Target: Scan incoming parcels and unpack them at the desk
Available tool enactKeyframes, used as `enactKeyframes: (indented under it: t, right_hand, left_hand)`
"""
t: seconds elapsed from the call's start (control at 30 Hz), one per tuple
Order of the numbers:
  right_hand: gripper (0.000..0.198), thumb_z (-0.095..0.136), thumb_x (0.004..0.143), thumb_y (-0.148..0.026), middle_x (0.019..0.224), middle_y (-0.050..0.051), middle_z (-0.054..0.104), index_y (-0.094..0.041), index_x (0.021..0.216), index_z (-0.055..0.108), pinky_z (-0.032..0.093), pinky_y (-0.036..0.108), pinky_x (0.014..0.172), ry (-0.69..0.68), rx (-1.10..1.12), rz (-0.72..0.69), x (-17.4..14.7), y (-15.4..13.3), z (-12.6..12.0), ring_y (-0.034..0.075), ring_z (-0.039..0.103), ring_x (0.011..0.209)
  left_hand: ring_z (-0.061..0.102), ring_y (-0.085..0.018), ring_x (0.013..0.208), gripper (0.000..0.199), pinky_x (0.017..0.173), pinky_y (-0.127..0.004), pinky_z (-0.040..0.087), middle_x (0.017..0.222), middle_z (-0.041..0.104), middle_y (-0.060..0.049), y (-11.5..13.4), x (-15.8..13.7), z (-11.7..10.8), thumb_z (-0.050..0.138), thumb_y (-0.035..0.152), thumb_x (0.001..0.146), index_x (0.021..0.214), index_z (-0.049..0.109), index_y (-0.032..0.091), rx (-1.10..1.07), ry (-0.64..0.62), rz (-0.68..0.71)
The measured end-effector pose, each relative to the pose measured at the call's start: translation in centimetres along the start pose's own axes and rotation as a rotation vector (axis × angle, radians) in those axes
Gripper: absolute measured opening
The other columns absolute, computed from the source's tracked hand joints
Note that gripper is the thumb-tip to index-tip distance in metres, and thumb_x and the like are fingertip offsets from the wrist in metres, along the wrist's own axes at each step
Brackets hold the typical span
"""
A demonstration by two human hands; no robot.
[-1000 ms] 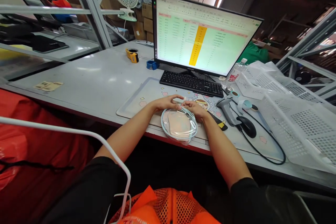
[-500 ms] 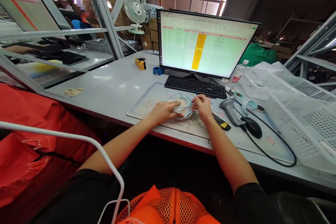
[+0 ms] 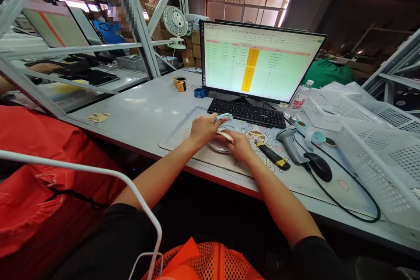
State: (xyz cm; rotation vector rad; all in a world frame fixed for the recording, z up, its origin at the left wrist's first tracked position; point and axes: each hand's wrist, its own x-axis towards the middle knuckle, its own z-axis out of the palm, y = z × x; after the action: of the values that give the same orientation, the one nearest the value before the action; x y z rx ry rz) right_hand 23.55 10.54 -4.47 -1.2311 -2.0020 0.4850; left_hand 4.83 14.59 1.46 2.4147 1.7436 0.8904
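My left hand is closed on a coil of pale blue-white cable, its loops rising past the thumb. Close against it, my right hand is closed at the lower side of the bundle; what its fingers pinch is mostly hidden. Under both hands shows a clear, round, shiny edge, perhaps a plastic wrapper. All this is over the front part of a printed desk mat. To the right of my right hand lies a black and yellow box cutter.
Behind the mat stand a black keyboard and a monitor. A barcode scanner, a black mouse and white plastic baskets are on the right. Tape rolls, yellow and blue, sit at the back. A white metal tube crosses the lower left.
My right hand has moved down and left, closing in beside the coil. My left hand has tilted the coil up. The box cutter and mat print show more. The view has shifted slightly.
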Motion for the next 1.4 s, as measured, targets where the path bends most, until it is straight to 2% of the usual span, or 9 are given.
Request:
enactKeyframes:
  t: [0.17,0.3,0.47,0.57,0.67,0.93,1.13,1.27,1.4]
  right_hand:
    - [0.035,0.077,0.079,-0.045,0.097,0.006,0.075,-0.02,0.104,0.07,0.06,0.037,0.073,0.475,0.76,0.172,0.6,1.5,-3.8,0.022,0.069,0.083]
    - [0.05,0.081,0.069,-0.053,0.091,0.004,0.071,-0.021,0.102,0.062,0.052,0.029,0.045,0.674,0.934,0.289,0.9,2.1,-5.5,0.018,0.064,0.066]
    - [0.048,0.087,0.063,-0.046,0.087,0.004,0.071,-0.019,0.096,0.065,0.052,0.027,0.041,0.572,0.986,0.342,0.9,1.2,-4.8,0.016,0.061,0.061]
    - [0.051,0.089,0.065,-0.051,0.084,0.005,0.07,-0.017,0.097,0.068,0.052,0.028,0.041,0.442,0.948,0.336,0.6,0.4,-3.8,0.016,0.06,0.06]
    - [0.063,0.089,0.069,-0.063,0.086,0.005,0.071,-0.017,0.108,0.069,0.052,0.027,0.042,0.272,0.946,0.291,0.1,-0.2,-2.9,0.016,0.062,0.061]
    - [0.101,0.074,0.06,-0.097,0.086,0.008,0.073,-0.018,0.122,0.069,0.049,0.027,0.045,0.07,0.95,0.226,-0.4,-0.7,-2.4,0.019,0.065,0.064]
    - [0.103,0.066,0.063,-0.1,0.117,0.014,0.073,-0.023,0.131,0.065,0.059,0.032,0.062,-0.016,0.947,0.227,-0.4,-1.0,-2.9,0.026,0.072,0.089]
    - [0.109,0.085,0.062,-0.083,0.156,0.013,0.053,-0.033,0.151,0.046,0.06,0.04,0.094,0.017,0.892,0.116,-0.3,-1.3,-2.2,0.031,0.059,0.132]
    - [0.078,0.086,0.077,-0.051,0.143,0.011,0.061,-0.03,0.143,0.05,0.055,0.039,0.102,0.261,0.747,0.126,-0.1,-1.5,-1.3,0.028,0.059,0.129]
  left_hand:
    - [0.068,-0.031,0.083,0.052,0.068,-0.033,0.03,0.084,0.073,-0.014,-2.4,0.9,-2.3,0.048,0.065,0.105,0.099,0.074,0.021,0.129,0.057,-0.035]
    - [0.069,-0.034,0.092,0.048,0.074,-0.035,0.039,0.094,0.075,-0.016,-4.2,0.3,-2.0,0.056,0.064,0.102,0.101,0.075,0.02,0.132,0.038,-0.009]
    - [0.06,-0.042,0.128,0.08,0.105,-0.047,0.049,0.142,0.066,-0.022,-3.9,-1.9,-0.3,0.08,0.064,0.085,0.148,0.058,0.019,0.09,-0.083,0.267]
    - [0.033,-0.045,0.155,0.108,0.127,-0.058,0.03,0.172,0.033,-0.022,-2.7,-2.2,-0.2,0.091,0.059,0.075,0.163,0.04,0.02,-0.052,0.085,0.467]
    - [0.017,-0.044,0.163,0.107,0.132,-0.06,0.02,0.176,0.024,-0.018,-1.7,-1.7,-0.3,0.095,0.043,0.074,0.163,0.04,0.023,-0.169,0.009,0.61]
    - [0.059,-0.032,0.138,0.061,0.118,-0.044,0.044,0.155,0.059,-0.013,-2.1,-1.9,0.1,0.066,0.044,0.097,0.153,0.054,0.021,-0.751,-0.21,0.36]
    - [0.069,-0.028,0.115,0.043,0.101,-0.036,0.051,0.124,0.077,-0.011,-1.4,-2.4,0.4,0.048,0.05,0.105,0.124,0.074,0.021,-0.589,0.133,0.121]
    - [0.071,-0.027,0.091,0.044,0.083,-0.035,0.049,0.093,0.077,-0.011,0.3,-2.4,-0.5,0.046,0.048,0.107,0.107,0.078,0.019,-0.363,0.222,0.001]
    - [0.071,-0.026,0.091,0.038,0.081,-0.032,0.048,0.099,0.078,-0.009,1.7,-2.9,-2.2,0.051,0.044,0.105,0.118,0.076,0.02,-0.363,0.113,0.121]
